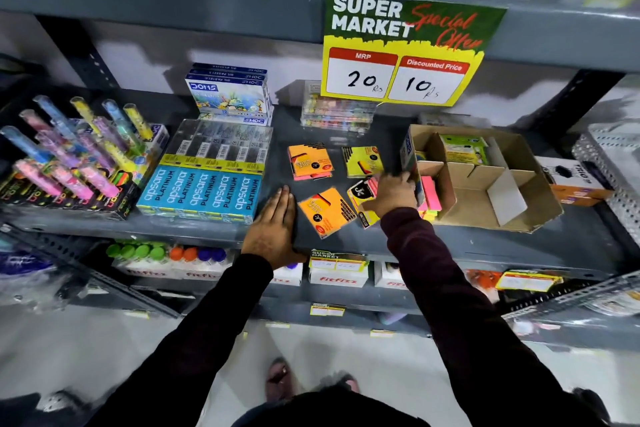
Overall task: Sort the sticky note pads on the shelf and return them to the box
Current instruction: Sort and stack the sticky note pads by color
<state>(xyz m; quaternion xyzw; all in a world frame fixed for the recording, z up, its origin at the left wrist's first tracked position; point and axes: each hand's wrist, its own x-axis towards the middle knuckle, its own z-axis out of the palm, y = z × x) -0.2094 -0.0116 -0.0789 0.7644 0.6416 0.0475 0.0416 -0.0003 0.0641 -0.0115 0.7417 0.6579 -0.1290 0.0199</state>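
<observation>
Right hand (393,196) has its grip closed around a sticky note pad (363,192), pink edge and black-and-yellow cover showing, held at the near-left corner of the cardboard box (519,184). Whether the pad is lifted off the shelf (485,239) or only pinched against it cannot be told; the hand is slightly blurred. Just inside that box corner stand pink and yellow pads (431,196) on edge, and a green packet (464,147) sits in the far compartment.

Left hand (277,222) lies flat and open on the shelf, holding nothing, beside blue pencil packs (204,191).

Three more pads lie loose on the shelf: an orange one (325,210) just beside the right hand, another orange one (310,161) further back, and a yellow one (362,160) near the box.

Risks, as judgement: the box's near wall leans outward, so pushing the pad in could tip the standing pads over or nudge the box toward the shelf edge. A loose pinch could drop the pad. The sleeve could sweep the near orange pad off the front edge.
</observation>
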